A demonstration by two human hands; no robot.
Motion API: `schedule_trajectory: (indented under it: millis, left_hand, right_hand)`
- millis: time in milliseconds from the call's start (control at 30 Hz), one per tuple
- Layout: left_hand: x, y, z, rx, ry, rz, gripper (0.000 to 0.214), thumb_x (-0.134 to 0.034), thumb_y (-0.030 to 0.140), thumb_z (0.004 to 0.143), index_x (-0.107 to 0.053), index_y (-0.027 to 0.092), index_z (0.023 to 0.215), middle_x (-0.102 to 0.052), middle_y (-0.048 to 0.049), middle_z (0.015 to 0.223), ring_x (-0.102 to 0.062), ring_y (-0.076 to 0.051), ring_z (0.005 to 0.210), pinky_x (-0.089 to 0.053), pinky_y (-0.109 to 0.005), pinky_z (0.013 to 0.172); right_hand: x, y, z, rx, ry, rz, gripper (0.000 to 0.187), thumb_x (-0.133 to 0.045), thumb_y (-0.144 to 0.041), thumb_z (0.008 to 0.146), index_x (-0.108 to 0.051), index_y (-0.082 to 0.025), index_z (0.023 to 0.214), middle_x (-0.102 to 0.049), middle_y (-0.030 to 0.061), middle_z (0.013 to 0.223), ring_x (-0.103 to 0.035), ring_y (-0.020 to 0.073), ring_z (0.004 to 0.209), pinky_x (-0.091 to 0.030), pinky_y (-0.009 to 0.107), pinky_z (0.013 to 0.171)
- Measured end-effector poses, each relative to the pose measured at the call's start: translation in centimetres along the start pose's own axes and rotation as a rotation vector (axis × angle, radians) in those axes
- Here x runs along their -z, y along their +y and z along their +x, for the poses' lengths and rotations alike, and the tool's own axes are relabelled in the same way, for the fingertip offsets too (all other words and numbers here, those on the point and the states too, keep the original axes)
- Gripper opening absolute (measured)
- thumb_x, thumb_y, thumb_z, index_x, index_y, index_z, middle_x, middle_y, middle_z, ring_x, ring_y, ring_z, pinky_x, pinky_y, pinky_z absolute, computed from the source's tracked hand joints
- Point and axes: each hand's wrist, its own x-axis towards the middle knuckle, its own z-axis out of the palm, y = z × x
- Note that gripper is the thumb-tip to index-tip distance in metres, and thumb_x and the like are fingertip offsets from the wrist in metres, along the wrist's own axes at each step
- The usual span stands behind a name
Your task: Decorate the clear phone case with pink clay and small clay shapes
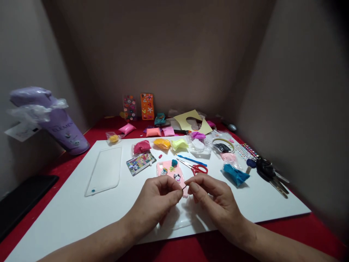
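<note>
My left hand point(156, 202) and my right hand point(212, 196) meet over the near middle of a white board point(68, 214). Both are closed in a pinch, and a thin dark strand point(184, 187) runs between their fingertips. Just beyond the fingertips lies a pink phone case point(170, 171) decorated with small clay shapes. Red-handled scissors point(195, 167) and a blue tool point(192, 160) lie just past the right hand. A clear plastic bag point(177, 218) lies under my hands.
A clear phone case point(105, 171) lies at left. Several bags of coloured clay point(162, 143) lie at the board's far edge. A blue clay bag point(236, 175) and keys point(268, 173) are at right. A purple bottle point(58, 123) leans at left beside a black phone point(21, 200).
</note>
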Motion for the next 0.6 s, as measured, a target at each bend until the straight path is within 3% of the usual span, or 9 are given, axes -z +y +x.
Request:
schedule_trajectory:
  millis: [167, 300, 600]
  left_hand:
    - [-0.08, 0.28, 0.07, 0.033, -0.002, -0.035, 0.023, -0.068, 0.033, 0.071, -0.055, 0.016, 0.066, -0.041, 0.0089, 0.041, -0.031, -0.003, 0.032, -0.023, -0.015, 0.030]
    - [-0.11, 0.36, 0.00, 0.039, -0.006, -0.042, 0.020, -0.068, 0.030, 0.071, -0.055, 0.015, 0.066, -0.040, 0.0094, 0.040, -0.030, -0.003, 0.032, -0.022, -0.014, 0.030]
    - [0.29, -0.27, 0.31, 0.046, -0.057, -0.104, 0.019, -0.067, 0.029, 0.074, -0.055, 0.016, 0.067, -0.044, 0.0086, 0.042, -0.031, -0.003, 0.031, -0.022, -0.015, 0.030]
  right_hand:
    - [0.02, 0.24, -0.06, 0.025, -0.011, -0.015, 0.016, -0.051, -0.027, 0.091, -0.062, -0.021, 0.100, -0.066, 0.0037, 0.085, -0.060, 0.0152, 0.071, -0.047, 0.027, 0.061]
    - [0.00, 0.21, 0.11, 0.078, -0.024, -0.050, 0.012, -0.053, -0.026, 0.089, -0.062, -0.019, 0.093, -0.064, 0.0048, 0.083, -0.058, 0.0165, 0.073, -0.046, 0.029, 0.060]
    - [0.00, 0.14, 0.10, 0.058, -0.047, -0.067, 0.012, -0.054, -0.026, 0.089, -0.061, -0.019, 0.082, -0.061, 0.0024, 0.074, -0.055, 0.0148, 0.067, -0.042, 0.028, 0.058]
